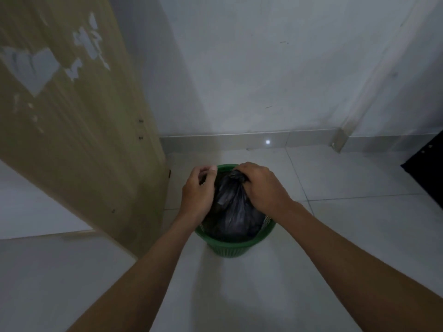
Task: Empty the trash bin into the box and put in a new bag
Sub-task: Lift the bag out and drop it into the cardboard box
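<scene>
A small green plastic trash bin (233,246) stands on the white tiled floor in front of me. A full black trash bag (231,212) sits inside it, its top gathered into a bunch. My right hand (260,186) is closed around that gathered top near the bin's far rim. My left hand (199,188) pinches a fold of the bag's edge at the bin's left rim. Both forearms reach down from the bottom of the view. No box shows here.
A tall brown wooden panel (79,130) with peeled patches leans close on the left of the bin. A white wall and grey skirting (227,140) run behind. A dark object (429,164) pokes in at the right edge.
</scene>
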Demonstrator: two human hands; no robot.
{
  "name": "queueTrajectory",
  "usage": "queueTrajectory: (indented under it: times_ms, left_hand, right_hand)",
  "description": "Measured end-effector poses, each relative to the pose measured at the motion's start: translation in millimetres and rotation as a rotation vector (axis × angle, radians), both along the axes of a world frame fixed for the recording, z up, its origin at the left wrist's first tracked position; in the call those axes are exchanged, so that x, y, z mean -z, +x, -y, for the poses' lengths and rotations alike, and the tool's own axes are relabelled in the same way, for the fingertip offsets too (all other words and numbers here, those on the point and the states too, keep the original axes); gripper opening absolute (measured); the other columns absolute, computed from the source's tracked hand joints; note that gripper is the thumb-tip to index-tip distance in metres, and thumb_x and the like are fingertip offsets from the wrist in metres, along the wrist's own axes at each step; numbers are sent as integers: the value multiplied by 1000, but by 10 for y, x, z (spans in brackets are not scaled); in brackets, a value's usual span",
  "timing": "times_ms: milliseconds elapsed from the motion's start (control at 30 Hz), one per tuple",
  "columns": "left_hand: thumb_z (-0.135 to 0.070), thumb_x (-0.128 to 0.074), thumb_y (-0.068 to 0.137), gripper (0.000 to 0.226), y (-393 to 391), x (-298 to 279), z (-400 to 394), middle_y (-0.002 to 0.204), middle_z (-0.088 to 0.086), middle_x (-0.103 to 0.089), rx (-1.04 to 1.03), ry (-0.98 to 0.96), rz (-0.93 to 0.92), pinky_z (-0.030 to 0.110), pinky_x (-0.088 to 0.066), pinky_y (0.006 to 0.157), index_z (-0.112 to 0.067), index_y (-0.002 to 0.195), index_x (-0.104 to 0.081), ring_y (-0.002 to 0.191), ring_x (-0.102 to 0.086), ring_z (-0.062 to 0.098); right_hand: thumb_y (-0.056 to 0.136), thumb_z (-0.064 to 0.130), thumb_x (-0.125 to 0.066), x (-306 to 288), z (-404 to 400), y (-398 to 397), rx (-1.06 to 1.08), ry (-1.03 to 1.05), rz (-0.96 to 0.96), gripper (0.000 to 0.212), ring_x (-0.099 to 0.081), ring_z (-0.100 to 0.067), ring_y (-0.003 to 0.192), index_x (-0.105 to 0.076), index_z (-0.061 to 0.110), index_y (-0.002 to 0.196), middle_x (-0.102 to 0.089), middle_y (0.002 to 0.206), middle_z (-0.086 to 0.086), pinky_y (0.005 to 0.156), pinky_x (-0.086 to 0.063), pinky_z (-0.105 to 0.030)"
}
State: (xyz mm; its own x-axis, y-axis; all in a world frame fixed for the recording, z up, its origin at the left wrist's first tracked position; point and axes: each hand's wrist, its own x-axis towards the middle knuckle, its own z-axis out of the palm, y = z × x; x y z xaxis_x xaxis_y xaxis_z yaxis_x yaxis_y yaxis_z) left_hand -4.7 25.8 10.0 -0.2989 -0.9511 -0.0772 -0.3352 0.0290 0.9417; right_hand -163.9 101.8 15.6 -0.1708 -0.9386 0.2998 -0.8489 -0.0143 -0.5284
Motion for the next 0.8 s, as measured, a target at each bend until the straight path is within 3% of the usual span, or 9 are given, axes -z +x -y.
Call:
queueTrajectory:
  times_ms: [167,333,500,600,800]
  left_hand:
    - [-80,-52,83,67,-77,-683,-369,125,-8,-63,-112,180,-101,34,-53,96,-34,132,-54,111,-62,12]
    - [-88,-62,65,85,-134,-1915,-552,127,-6,-67,-194,326,-180,41,-56,100,-36,133,-55,112,-66,13]
    - [-67,-73,77,62,-174,-3416,-623,122,-11,-68,-145,364,-221,42,-57,97,-35,128,-58,110,-67,11]
    - [-51,-74,87,52,-140,-4404,-682,123,-9,-65,-148,377,-257,39,-58,97,-30,131,-57,111,-66,11]
    - [-45,-73,89,45,99,-5946,-773,120,-15,-63,-147,273,-278,18,-57,81,-33,128,-55,106,-64,2]
  right_hand:
    - [97,16,-57,-902,-182,134,56,-23,105,32,-67,-23,105,-69,14,126,-72,118,-4,91,-56,-40]
    - [92,14,-54,-2261,-228,151,131,-8,138,31,-66,-23,105,-70,14,119,-72,116,-3,91,-53,-46]
    - [96,16,-52,-3770,-326,101,153,30,119,28,-63,-20,106,-66,15,120,-69,117,-2,95,-52,-36]
    - [99,18,-54,-4685,-341,94,127,26,55,25,-63,-22,108,-64,15,121,-69,117,-2,97,-51,-40]
    - [99,19,-56,-6202,-324,276,86,-21,32,24,-63,-23,109,-65,15,122,-69,117,-3,97,-49,-39]
